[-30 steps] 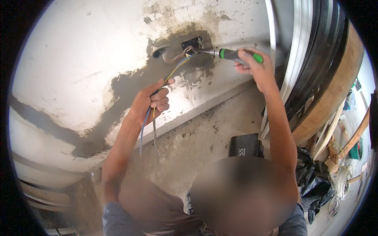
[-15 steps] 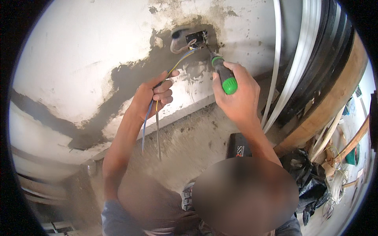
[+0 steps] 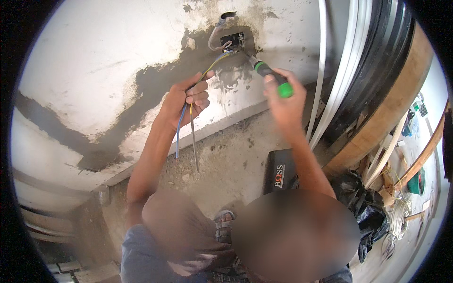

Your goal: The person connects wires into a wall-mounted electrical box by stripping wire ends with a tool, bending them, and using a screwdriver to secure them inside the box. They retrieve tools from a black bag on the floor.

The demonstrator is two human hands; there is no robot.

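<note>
1. Evidently, the left hand [image 3: 191, 94] has its fingers curled shut on a blue wire [image 3: 179, 131] and a yellow wire [image 3: 216, 62]; a hard pull could strain them.
2. Farther off, the recessed wall box [image 3: 230, 38] takes the wires at its lower edge; a tool slip might nick their insulation.
3. Right of it, the screwdriver [image 3: 270, 77] slants toward the box's lower right corner; I cannot tell whether its tip is seated, and a poor seat could let it skid.
4. The right hand [image 3: 288, 101], blurred, wraps its fingers around the screwdriver; a loose hold might twist.
5. Nearer, a black box [image 3: 277, 162] bears large white lettering with one reddish character.
</note>
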